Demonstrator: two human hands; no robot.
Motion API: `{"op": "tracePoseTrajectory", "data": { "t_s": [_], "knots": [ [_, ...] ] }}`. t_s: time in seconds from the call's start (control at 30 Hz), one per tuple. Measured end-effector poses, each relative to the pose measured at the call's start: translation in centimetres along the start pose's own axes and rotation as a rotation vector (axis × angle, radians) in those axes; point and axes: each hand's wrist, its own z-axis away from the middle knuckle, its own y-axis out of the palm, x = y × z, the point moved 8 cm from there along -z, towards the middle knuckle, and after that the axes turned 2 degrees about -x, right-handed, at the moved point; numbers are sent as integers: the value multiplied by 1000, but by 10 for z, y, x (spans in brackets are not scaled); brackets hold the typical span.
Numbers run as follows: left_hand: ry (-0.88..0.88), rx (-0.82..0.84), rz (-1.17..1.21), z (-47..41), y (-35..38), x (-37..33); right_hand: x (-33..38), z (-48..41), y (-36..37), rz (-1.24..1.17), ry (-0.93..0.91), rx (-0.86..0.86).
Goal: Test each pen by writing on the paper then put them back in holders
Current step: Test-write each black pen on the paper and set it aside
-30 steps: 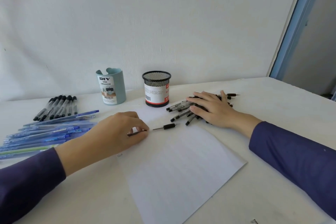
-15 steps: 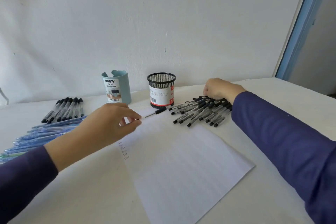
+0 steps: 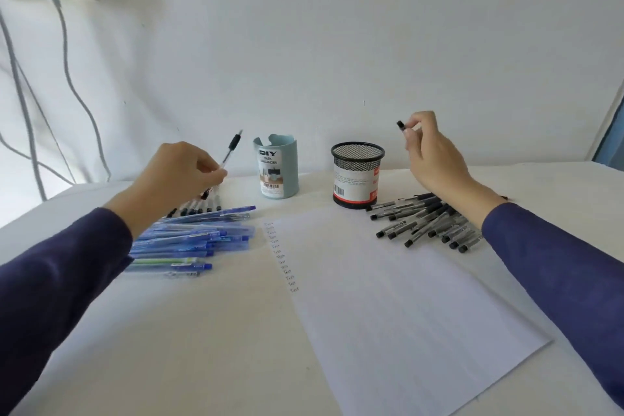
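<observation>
Left hand [image 3: 179, 176] pinches a clear-barrelled, black-gripped pen [image 3: 230, 153], tip slanting up and rightward over the white table [image 3: 202, 348]; right hand [image 3: 430, 154] pinches a small black plastic cap [image 3: 400, 125], well apart to the right. I judge capping next: cap travels leftward, aligned with that slant.

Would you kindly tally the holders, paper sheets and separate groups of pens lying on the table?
Holders: 2, teal organizer and black mesh cup
Paper sheets: 1
Pen groups: 3, mostly blue heap, black row behind it, black heap at right
Total: 6
</observation>
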Motion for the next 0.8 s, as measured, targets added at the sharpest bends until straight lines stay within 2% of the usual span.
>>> {"op": "tracePoseTrajectory", "data": {
  "t_s": [0.07,0.13,0.27,0.4,0.53,0.67,0.8],
  "knots": [
    [-47,17,-53,-5,3,19,31,5,6,-97,-43,36],
    [-84,29,-103,-8,7,34,60,13,11,-58,-86,69],
    [-105,10,-227,-13,13,50,97,36,24,-262,5,277],
    [-121,-18,-271,-17,8,59,119,49,33,-330,-67,383],
    [-142,-48,-239,-21,-4,74,128,52,33,-421,-111,417],
    [-147,-1,-245,-17,0,86,134,60,46,-601,-38,632],
    [-120,18,-260,-16,6,87,145,62,46,-630,-60,576]
  ]
}}
